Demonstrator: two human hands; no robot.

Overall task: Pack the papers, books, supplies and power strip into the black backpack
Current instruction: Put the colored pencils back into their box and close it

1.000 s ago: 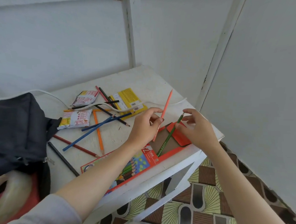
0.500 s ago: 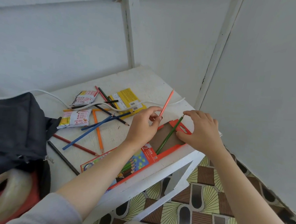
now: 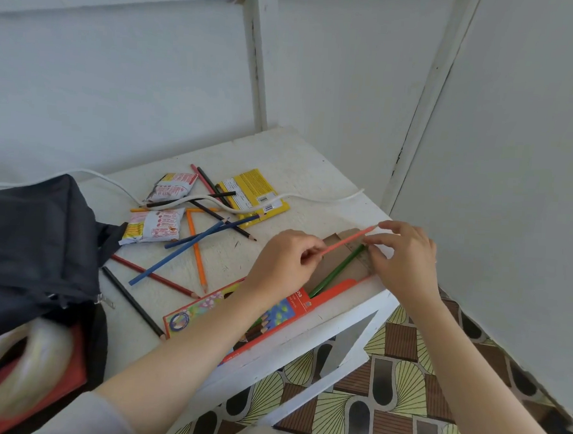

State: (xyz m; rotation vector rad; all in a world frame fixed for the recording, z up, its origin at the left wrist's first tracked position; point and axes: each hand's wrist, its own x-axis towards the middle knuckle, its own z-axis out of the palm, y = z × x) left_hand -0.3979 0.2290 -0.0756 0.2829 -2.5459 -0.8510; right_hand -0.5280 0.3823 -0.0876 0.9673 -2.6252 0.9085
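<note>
- My left hand (image 3: 282,263) pinches the lower end of a pink pencil (image 3: 347,241), slanted over the open pencil box (image 3: 204,308).
- My right hand (image 3: 405,259) has fingertips at the pencil's upper end; grip cannot be determined.
- A green pencil (image 3: 337,272) lies in the box.
- The black backpack (image 3: 35,237) sits at the table's (image 3: 294,164) left side.

A scuffed white wooden table (image 3: 301,164) is standing in the corner, its far edge sitting against a pale panelled wall (image 3: 119,92) and its right edge lying near a second wall (image 3: 530,163). White upright battens (image 3: 256,66) are dividing both. Soft, even light is falling over everything, and below the table's front edge a white diagonal brace (image 3: 348,339) is crossing above a floor (image 3: 398,405) patterned in brown, black and yellow fans.
</note>
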